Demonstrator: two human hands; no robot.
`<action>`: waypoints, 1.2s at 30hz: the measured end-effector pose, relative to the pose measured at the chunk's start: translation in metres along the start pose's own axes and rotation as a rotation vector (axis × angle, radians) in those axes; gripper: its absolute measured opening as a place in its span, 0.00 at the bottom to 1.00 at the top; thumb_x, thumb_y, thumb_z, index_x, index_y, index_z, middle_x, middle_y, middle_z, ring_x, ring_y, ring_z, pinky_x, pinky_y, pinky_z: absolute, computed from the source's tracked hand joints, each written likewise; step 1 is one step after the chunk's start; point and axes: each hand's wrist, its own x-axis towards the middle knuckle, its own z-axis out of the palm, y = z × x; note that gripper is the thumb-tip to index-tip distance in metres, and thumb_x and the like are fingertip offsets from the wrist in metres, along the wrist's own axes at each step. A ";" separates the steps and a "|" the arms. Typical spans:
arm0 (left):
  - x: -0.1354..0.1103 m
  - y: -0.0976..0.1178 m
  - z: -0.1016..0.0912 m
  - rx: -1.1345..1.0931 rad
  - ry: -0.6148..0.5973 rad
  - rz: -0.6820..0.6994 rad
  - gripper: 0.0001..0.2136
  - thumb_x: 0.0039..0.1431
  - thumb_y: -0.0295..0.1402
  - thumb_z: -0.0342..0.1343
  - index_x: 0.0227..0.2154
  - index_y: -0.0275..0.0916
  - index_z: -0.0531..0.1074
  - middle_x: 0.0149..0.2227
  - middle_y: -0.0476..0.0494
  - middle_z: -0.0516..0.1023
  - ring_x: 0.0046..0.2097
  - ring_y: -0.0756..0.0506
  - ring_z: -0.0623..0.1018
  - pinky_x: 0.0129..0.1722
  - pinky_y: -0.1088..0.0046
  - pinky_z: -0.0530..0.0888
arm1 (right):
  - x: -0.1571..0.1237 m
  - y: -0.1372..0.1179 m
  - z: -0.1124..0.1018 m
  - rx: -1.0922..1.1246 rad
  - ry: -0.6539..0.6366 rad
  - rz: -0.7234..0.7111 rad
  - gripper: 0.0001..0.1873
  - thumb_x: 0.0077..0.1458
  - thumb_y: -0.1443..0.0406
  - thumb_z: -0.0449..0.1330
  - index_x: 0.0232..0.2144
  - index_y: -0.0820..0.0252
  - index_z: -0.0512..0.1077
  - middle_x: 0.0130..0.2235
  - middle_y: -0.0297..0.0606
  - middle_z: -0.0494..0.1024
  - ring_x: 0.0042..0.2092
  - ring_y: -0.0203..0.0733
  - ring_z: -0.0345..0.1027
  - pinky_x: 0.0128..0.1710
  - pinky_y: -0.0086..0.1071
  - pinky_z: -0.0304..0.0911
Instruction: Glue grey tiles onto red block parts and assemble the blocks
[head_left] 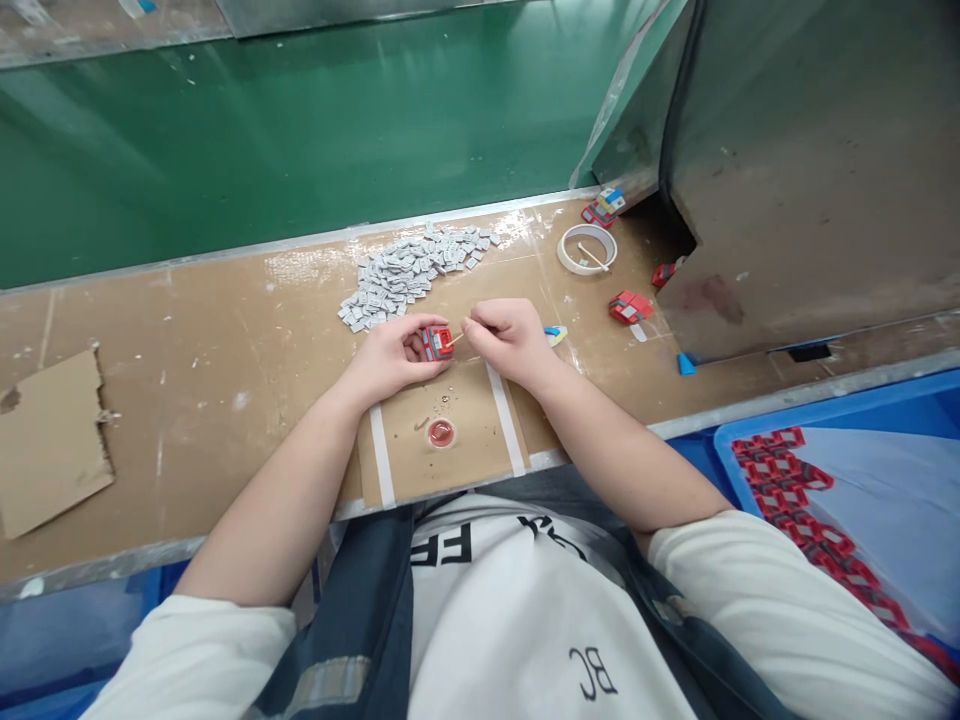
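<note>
My left hand point(391, 356) rests on the cardboard-covered bench point(225, 330) and grips a small red part point(436, 342) between thumb and fingers. My right hand point(508, 336) is closed in a pinch on a thin wooden stick point(458, 336), whose tip touches the red part. A small round cap with red paste point(441, 433) sits on the bench just below my hands. A heap of several small grey pieces point(412, 270) lies just beyond my left hand.
A tape roll point(587, 249) with a stick across it lies at the back right, with loose red parts point(631, 307) near it. A blue bin point(757, 425) at the right holds rows of red parts point(806, 525). A torn cardboard piece point(49, 440) lies at the left. A green conveyor belt point(300, 130) runs behind.
</note>
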 end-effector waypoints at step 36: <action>0.000 0.003 -0.004 -0.086 -0.043 -0.012 0.27 0.51 0.39 0.72 0.54 0.38 0.76 0.42 0.43 0.82 0.35 0.48 0.78 0.35 0.73 0.75 | -0.012 -0.021 0.009 0.219 -0.739 -0.248 0.20 0.56 0.67 0.59 0.20 0.56 0.53 0.21 0.25 0.54 0.25 0.31 0.45 0.29 0.32 0.45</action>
